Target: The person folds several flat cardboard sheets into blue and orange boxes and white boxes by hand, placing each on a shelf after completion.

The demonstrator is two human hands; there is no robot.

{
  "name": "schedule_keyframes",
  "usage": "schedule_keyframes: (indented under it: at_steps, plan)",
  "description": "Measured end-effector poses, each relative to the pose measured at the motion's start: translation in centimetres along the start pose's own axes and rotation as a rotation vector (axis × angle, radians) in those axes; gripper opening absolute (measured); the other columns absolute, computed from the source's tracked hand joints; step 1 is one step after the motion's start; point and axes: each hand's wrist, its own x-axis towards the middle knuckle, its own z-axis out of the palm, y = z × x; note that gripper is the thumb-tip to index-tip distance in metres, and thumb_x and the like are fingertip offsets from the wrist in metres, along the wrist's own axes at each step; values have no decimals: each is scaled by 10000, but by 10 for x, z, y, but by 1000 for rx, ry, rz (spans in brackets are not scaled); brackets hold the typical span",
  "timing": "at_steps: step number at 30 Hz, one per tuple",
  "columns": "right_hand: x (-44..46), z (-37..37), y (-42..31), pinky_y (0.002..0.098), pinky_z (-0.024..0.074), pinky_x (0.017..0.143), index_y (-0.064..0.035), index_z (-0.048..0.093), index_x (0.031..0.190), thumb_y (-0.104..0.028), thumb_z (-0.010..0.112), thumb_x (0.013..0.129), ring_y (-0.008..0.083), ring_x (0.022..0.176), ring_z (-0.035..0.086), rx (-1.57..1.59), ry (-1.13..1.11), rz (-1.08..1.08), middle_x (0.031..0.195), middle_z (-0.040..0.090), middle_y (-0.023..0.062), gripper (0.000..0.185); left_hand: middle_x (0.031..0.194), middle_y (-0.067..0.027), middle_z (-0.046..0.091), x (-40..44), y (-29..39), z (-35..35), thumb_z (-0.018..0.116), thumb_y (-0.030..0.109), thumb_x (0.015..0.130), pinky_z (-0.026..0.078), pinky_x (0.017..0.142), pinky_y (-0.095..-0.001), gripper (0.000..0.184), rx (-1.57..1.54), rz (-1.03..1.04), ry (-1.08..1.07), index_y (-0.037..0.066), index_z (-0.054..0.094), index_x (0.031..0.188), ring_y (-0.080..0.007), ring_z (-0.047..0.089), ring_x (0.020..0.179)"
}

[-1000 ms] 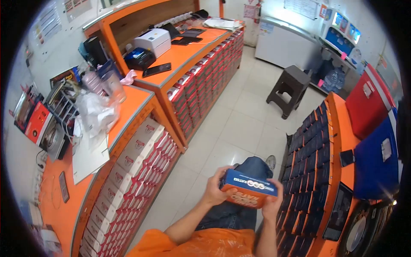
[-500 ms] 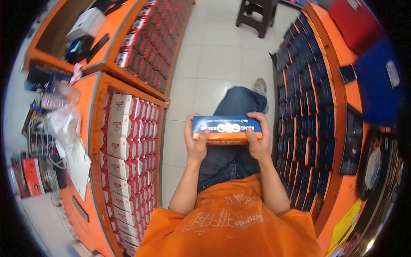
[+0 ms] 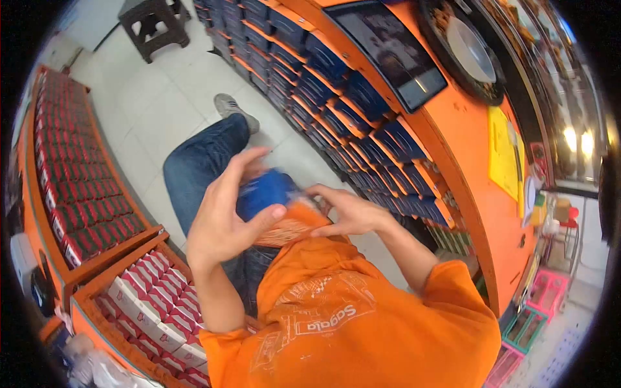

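A blue and orange box point(image 3: 283, 223), smeared by motion, is tilted in front of my lap between my two hands. My left hand point(image 3: 225, 216) is at its left side, thumb and fingers spread wide apart around the blue end. The thumb tip overlaps the box; whether it presses on it I cannot tell. My right hand point(image 3: 346, 212) has thumb and fingers on the right end of the box and grips it. The print on the box is too blurred to read.
At the right, an orange counter point(image 3: 462, 178) holds a tablet point(image 3: 391, 55), a dark round tray point(image 3: 430, 29) and a yellow sheet point(image 3: 503, 155). Below it are rows of blue boxes point(image 3: 317, 71). Red-and-white boxes point(image 3: 145, 304) fill the left shelf. A dark stool point(image 3: 155, 29) stands on the floor.
The view has turned toward the right-hand counter. The box has come closer to my body and tilted. My left hand has spread from its grip; my right hand still holds the right end.
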Motion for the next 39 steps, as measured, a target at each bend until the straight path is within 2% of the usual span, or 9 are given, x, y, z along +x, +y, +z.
schedule_keyframes:
  at_steps: [3,5,6,11,18,26,28,34,39]
  plan:
    - [-71,-15,63,390,420,1029,-46,529,1329,-348,833,742,233,1130,589,211,137,206,1284,593,145,727,1065,-206,615,50,8,37,703,220,842,487,855,-352,439,-973,254,-219,34,562,1214,-260,619,1011]
    - [-127,-17,125,368,442,998,-33,672,1154,-328,841,731,202,1085,609,185,116,545,1139,680,118,543,1121,-183,623,80,17,68,648,134,868,491,875,-365,330,-303,496,-120,16,595,1172,-295,610,1037]
    - [-156,-9,151,336,465,954,-28,724,1044,-313,842,728,182,1035,627,434,217,303,1015,720,96,442,1197,-141,619,89,8,106,590,87,888,471,950,-382,303,-192,675,-147,36,606,1187,-302,597,1102]
    - [-246,47,214,357,464,952,-16,564,1286,-78,860,624,208,1145,565,926,406,254,1238,619,68,727,1307,-65,569,68,35,254,594,121,827,514,890,-402,323,79,909,-497,55,626,1142,-267,634,1027]
    - [-236,65,196,450,513,892,-19,494,1329,-274,779,763,261,1098,603,1299,551,25,1231,611,121,683,1211,-54,625,67,37,344,495,196,906,504,848,-395,506,360,685,-546,104,444,1400,-237,620,1036]
    - [-203,44,178,398,522,618,-48,508,1231,-584,525,898,238,646,612,1322,993,138,852,635,96,631,982,-88,698,57,15,368,495,203,883,486,846,-397,332,255,634,-333,111,625,1174,-254,634,1014]
    - [-194,26,159,380,542,582,-57,502,1187,-536,506,946,218,614,620,1248,1040,192,817,629,94,537,1083,-118,662,63,23,343,535,194,838,480,872,-415,271,268,602,-647,72,652,1049,-275,595,1089]
    - [-162,3,115,335,572,512,-56,451,1152,-446,519,979,200,583,642,952,1440,345,820,639,115,432,1090,-53,662,47,11,347,508,184,867,460,907,-414,246,392,728,-599,127,659,1054,-263,579,1124]
    - [-160,7,127,344,584,746,8,327,1321,-176,673,915,215,962,600,606,1400,233,1212,500,202,564,1407,-24,475,36,9,335,522,142,889,441,963,-439,504,309,619,-636,185,487,1390,-248,540,1195]
